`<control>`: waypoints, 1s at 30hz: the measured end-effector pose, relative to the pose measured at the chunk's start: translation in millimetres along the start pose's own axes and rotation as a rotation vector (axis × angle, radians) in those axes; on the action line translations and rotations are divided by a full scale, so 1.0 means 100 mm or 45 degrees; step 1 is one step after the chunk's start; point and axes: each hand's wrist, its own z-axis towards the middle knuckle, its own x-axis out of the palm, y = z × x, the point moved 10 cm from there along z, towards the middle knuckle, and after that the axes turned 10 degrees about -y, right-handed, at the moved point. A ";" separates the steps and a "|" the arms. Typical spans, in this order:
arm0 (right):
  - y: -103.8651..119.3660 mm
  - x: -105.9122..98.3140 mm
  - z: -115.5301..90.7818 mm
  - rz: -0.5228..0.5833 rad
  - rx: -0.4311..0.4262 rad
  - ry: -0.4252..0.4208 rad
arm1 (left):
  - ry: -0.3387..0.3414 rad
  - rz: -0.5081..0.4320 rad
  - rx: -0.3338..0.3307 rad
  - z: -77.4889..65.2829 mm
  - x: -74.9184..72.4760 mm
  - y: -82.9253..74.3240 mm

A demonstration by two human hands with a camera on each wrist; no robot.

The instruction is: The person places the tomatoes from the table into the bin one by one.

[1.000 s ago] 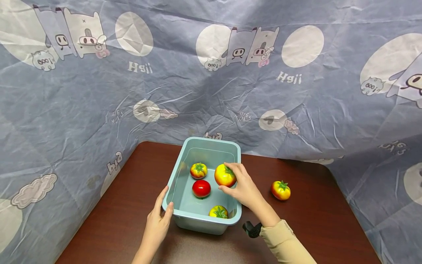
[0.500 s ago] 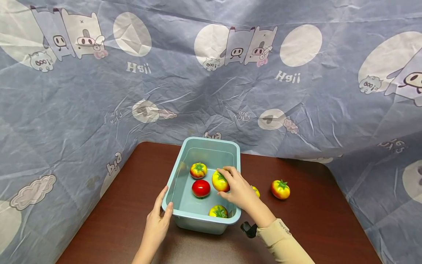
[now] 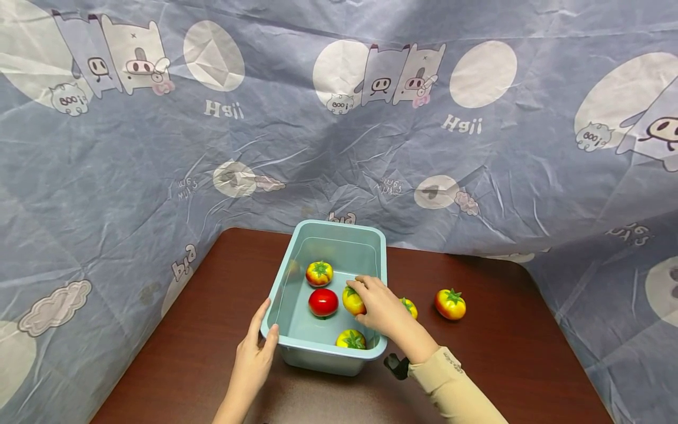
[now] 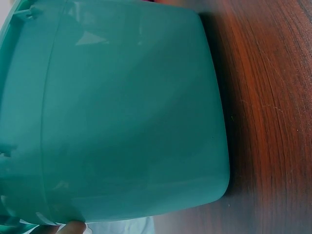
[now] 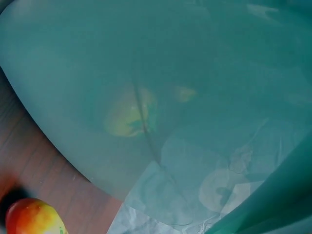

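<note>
With its thumb and fingers, my left hand (image 3: 255, 355) grips the rim of a pale blue-green plastic bin (image 3: 328, 362) at the near left corner; the bin's outer wall (image 4: 131, 107) fills most of the left wrist view. Inside the bin, my right hand (image 3: 384, 309) holds a yellow-red tomato (image 3: 352, 301) low, its stem side up and partly covered by the fingers. Left of it lie a glossy red tomato (image 3: 323, 302) and a yellow-red tomato (image 3: 319, 273) with green leaves. One more yellow tomato (image 3: 351, 340) sits by the near wall, partly hidden by the rim.
On the dark wooden table (image 3: 503, 353), right of the bin, lie a yellow-red tomato (image 3: 451, 304) and a second tomato (image 3: 409, 306) partly behind my right hand. A black device (image 3: 396, 366) is at the right wrist. A patterned grey-blue cloth (image 3: 318, 135) hangs behind the table.
My right hand has lowered the yellow-red tomato further into the bin, slightly left and toward me. The tomato behind that hand has come into view. My left hand keeps its place on the rim.
</note>
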 end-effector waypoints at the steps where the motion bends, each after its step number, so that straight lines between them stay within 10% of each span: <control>1: 0.00 0.00 0.00 0.010 0.007 0.000 | 0.001 -0.004 0.002 0.00 0.00 0.00; 14: -0.05 -0.09 -0.04 0.155 0.047 -0.140 | -0.001 -0.001 0.006 0.00 0.00 -0.01; 23: -0.16 -0.46 -0.12 0.324 -0.052 -0.604 | -0.005 -0.001 -0.004 -0.01 0.00 0.00; 30: -0.65 -0.62 -0.25 0.536 0.222 -0.801 | -0.004 -0.014 -0.002 -0.01 0.00 -0.01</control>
